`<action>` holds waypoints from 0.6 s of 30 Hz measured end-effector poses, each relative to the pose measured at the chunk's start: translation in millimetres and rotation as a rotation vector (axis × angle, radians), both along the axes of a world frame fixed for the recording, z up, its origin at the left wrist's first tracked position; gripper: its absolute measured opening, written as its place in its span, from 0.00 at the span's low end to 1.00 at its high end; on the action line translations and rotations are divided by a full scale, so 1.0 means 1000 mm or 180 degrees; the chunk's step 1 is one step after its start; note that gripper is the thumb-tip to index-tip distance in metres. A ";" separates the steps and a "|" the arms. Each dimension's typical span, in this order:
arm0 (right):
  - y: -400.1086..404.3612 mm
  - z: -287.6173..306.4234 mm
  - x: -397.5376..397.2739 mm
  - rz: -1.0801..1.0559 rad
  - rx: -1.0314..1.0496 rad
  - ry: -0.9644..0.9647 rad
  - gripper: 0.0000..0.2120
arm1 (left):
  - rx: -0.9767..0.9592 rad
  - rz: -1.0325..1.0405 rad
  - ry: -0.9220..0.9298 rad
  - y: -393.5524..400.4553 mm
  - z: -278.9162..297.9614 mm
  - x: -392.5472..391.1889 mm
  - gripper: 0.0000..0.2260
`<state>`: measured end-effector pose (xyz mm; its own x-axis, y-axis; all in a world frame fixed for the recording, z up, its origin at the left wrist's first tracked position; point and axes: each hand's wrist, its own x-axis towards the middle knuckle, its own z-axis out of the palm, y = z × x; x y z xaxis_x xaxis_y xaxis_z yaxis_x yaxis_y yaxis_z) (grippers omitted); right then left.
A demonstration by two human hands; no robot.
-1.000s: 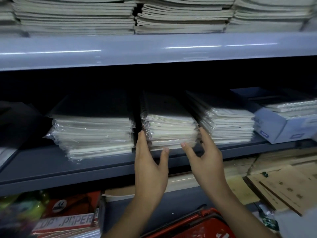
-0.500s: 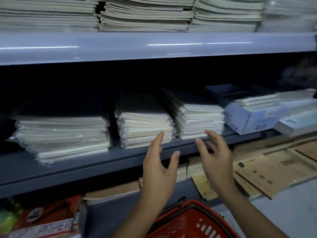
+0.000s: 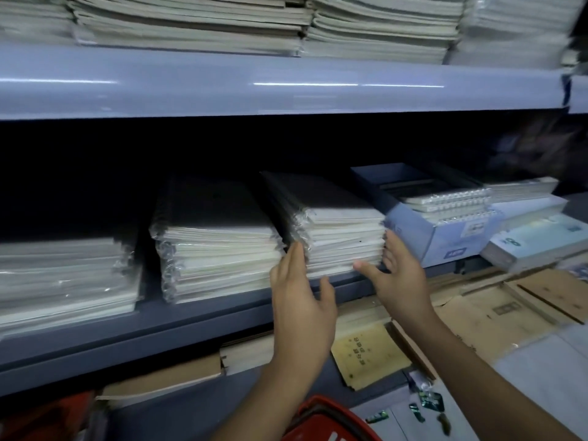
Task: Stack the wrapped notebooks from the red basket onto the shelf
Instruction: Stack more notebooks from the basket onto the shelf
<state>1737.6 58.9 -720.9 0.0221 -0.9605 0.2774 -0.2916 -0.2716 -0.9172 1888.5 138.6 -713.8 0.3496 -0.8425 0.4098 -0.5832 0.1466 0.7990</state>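
Wrapped notebooks on shelf

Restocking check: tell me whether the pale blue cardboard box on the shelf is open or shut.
Open. The pale blue cardboard box has no lid over it, and white spiral-bound pads show inside its top.

Head view, close, facing the shelf, tilted slightly down

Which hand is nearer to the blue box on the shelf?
Right. The right hand is just left of the blue box; the left hand is farther left.
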 end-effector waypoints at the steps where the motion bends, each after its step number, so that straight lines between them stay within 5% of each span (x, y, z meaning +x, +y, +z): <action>1: -0.002 0.000 -0.001 -0.0029 -0.0014 -0.0092 0.31 | -0.0034 0.0009 0.0009 -0.001 0.000 -0.001 0.27; 10: -0.012 0.016 -0.005 0.0313 0.0121 -0.0234 0.45 | -0.0138 -0.0278 0.0060 -0.003 0.017 0.013 0.36; 18: -0.004 0.015 -0.002 0.0116 0.0045 -0.0255 0.38 | 0.0022 -0.0284 0.0217 -0.009 0.017 0.013 0.34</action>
